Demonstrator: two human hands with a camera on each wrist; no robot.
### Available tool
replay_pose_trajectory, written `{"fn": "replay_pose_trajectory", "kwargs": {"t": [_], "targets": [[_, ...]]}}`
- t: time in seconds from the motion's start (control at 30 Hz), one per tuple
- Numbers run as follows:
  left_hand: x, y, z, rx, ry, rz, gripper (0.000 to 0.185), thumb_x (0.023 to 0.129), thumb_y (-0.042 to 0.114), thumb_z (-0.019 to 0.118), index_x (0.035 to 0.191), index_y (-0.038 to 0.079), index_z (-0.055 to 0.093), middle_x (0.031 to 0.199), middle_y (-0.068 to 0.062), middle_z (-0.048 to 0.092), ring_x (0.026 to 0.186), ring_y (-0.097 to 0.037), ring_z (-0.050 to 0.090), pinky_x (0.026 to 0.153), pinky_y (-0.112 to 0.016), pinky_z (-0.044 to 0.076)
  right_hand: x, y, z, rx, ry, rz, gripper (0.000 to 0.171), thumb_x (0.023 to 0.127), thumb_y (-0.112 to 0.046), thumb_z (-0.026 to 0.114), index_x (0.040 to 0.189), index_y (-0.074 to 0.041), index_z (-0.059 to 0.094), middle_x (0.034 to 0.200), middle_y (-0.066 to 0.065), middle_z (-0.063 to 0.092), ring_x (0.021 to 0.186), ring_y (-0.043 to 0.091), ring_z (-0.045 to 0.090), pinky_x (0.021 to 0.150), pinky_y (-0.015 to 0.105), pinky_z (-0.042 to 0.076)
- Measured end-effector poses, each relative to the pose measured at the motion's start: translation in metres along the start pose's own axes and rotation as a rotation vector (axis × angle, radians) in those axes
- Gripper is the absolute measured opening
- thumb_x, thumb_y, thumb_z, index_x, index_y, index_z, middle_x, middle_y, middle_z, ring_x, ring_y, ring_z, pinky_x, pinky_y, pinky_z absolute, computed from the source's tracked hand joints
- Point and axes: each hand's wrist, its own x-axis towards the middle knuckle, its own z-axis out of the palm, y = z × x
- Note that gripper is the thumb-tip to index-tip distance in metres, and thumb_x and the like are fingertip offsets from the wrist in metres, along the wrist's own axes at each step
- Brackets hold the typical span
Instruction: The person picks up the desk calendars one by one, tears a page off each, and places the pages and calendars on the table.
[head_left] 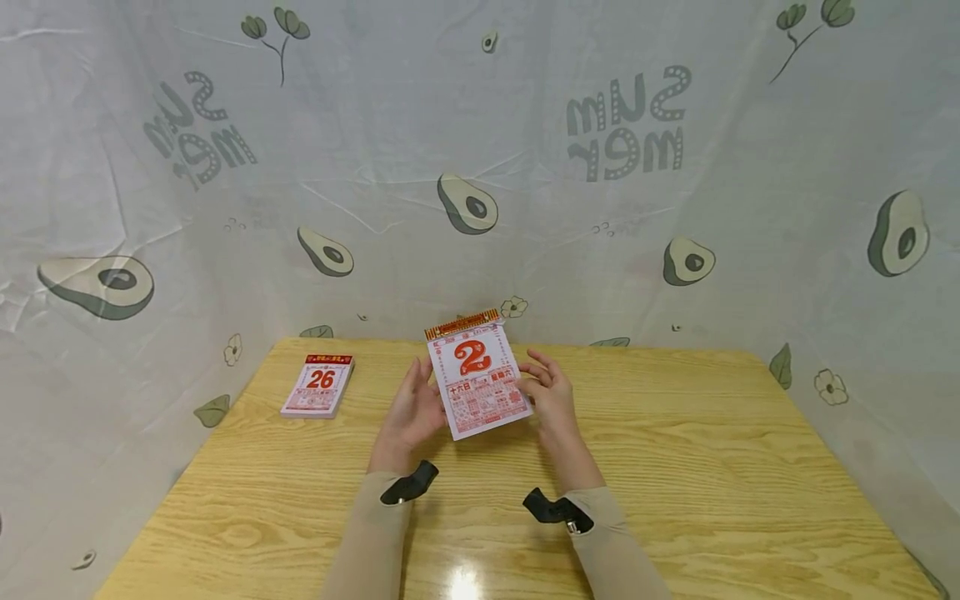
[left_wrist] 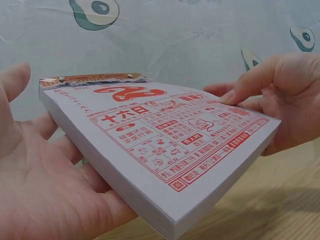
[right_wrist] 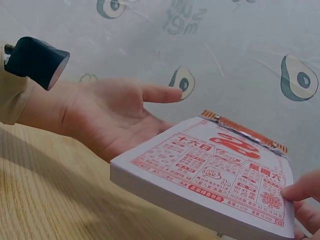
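**Count of things in view**

Two tear-off calendar pads: one showing a red 2 (head_left: 478, 379) at the centre of the head view, and one showing 26 (head_left: 318, 385) left of centre.

Two hands: the left hand (head_left: 412, 412) and the right hand (head_left: 551, 398), either side of the centre pad.

One wooden table (head_left: 712, 467) across the lower frame.

One printed backdrop sheet (head_left: 480, 125) behind, with seven avocado halves fully in the head view and two "SUMMER" prints, upper left and upper right.
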Motion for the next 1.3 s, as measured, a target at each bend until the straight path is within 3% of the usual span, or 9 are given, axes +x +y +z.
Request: {"fn": "replay_pose_trajectory", "kwargs": {"t": [0.17, 0.33, 0.5, 0.7, 0.97, 1.13, 1.3], "targets": [[0.001, -0.002, 0.002, -0.027, -0.049, 0.001, 0.062, 0.1, 0.06, 0.012, 0.155, 0.037, -0.007, 0.139, -0.003, 0.042, 0.124, -0.023, 0.051, 0.098, -0.049, 0.043, -0.004, -0.003, -0.005, -0.028, -0.006, 0.004, 0.052, 0.087, 0.007, 0.063, 0.134, -0.015, 0.054, 0.117, 0.009, 0.061, 0.089, 0.011, 0.06, 0.07, 0.023, 0.05], [0.004, -0.007, 0.006, -0.109, -0.091, -0.01, 0.062, 0.099, 0.061, 0.017, 0.154, 0.041, -0.005, 0.151, -0.004, 0.027, 0.13, -0.025, 0.044, 0.104, -0.047, 0.04, -0.007, -0.004, -0.012, -0.081, -0.01, 0.01, 0.051, 0.089, 0.005, 0.061, 0.135, -0.015, 0.053, 0.114, 0.005, 0.061, 0.09, 0.011, 0.059, 0.071, 0.024, 0.048], [0.006, -0.013, 0.008, -0.146, -0.119, -0.017, 0.065, 0.097, 0.065, 0.022, 0.153, 0.043, -0.003, 0.159, -0.007, 0.015, 0.132, -0.028, 0.041, 0.103, -0.049, 0.041, -0.01, -0.005, -0.018, -0.149, -0.017, 0.015, 0.049, 0.09, 0.002, 0.061, 0.136, -0.014, 0.053, 0.119, 0.009, 0.06, 0.088, 0.01, 0.058, 0.071, 0.025, 0.048], [0.008, -0.019, 0.008, -0.163, -0.195, -0.036, 0.066, 0.095, 0.069, 0.017, 0.153, 0.045, -0.004, 0.162, -0.009, 0.006, 0.136, -0.03, 0.038, 0.106, -0.051, 0.039, -0.015, -0.006, -0.026, -0.18, -0.033, 0.004, 0.05, 0.091, 0.002, 0.06, 0.139, -0.009, 0.05, 0.125, 0.013, 0.057, 0.092, 0.01, 0.057, 0.072, 0.024, 0.048], [0.011, -0.026, 0.009, -0.216, -0.237, -0.061, 0.066, 0.093, 0.072, 0.019, 0.152, 0.049, 0.0, 0.158, -0.004, 0.017, 0.134, -0.029, 0.041, 0.104, -0.051, 0.041, -0.02, -0.008, -0.036, -0.216, -0.045, -0.006, 0.048, 0.092, 0.002, 0.058, 0.138, -0.007, 0.049, 0.127, 0.016, 0.056, 0.089, 0.007, 0.059, 0.072, 0.021, 0.049], [0.013, -0.028, 0.012, -0.224, -0.238, -0.05, 0.066, 0.093, 0.073, 0.018, 0.152, 0.049, 0.001, 0.157, -0.003, 0.022, 0.139, -0.03, 0.034, 0.107, -0.05, 0.038, -0.021, -0.01, -0.04, -0.239, -0.062, -0.023, 0.045, 0.093, 0.001, 0.058, 0.137, -0.006, 0.05, 0.127, 0.016, 0.055, 0.088, 0.006, 0.057, 0.071, 0.021, 0.049], [0.014, -0.029, 0.016, -0.211, -0.216, -0.042, 0.066, 0.093, 0.073, 0.019, 0.152, 0.048, 0.001, 0.159, -0.005, 0.017, 0.143, -0.032, 0.025, 0.108, -0.049, 0.037, -0.023, -0.012, -0.041, -0.273, -0.072, -0.03, 0.045, 0.093, -0.001, 0.06, 0.137, -0.006, 0.05, 0.126, 0.014, 0.054, 0.089, 0.008, 0.055, 0.069, 0.02, 0.047]]}}
